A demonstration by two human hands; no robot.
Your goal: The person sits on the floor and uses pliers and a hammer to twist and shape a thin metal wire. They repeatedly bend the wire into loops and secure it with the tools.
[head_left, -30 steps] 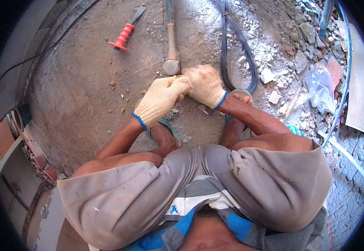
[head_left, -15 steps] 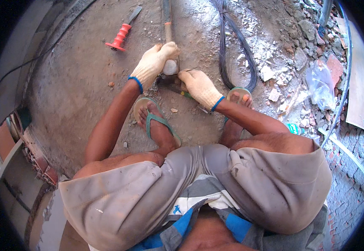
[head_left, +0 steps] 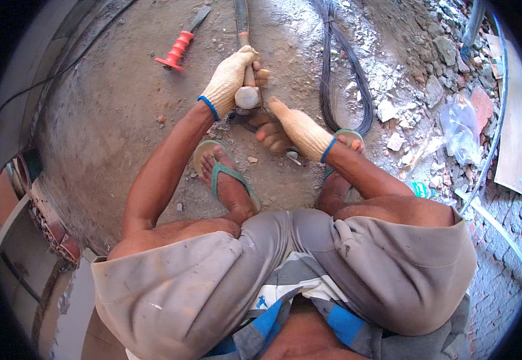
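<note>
My left hand (head_left: 228, 78), in a cream knitted glove with a blue cuff, is wrapped around a wooden tool handle (head_left: 249, 75). The handle's pale rounded end (head_left: 247, 97) points toward me, and its dark far part (head_left: 241, 15) runs out of view at the top. My right hand (head_left: 294, 129), gloved alike, is just right of the rounded end. Its thumb is raised apart from the lowered fingers, which are slightly blurred. Below the handle lies a dark tool (head_left: 243, 119), partly hidden by my right hand; its kind is unclear.
A chisel with a red ribbed grip (head_left: 180, 48) lies on the dirt floor at the far left. A looped bundle of dark wire (head_left: 357, 78) lies right of my hands. Rubble (head_left: 435, 90), a clear plastic bag (head_left: 460, 126) and a blue hose (head_left: 501, 108) are farther right.
My left hand has shifted slightly away from me along the handle. My right hand's thumb and fingers have spread, the fingers dropping lower over the dark tool. The view has shifted slightly.
</note>
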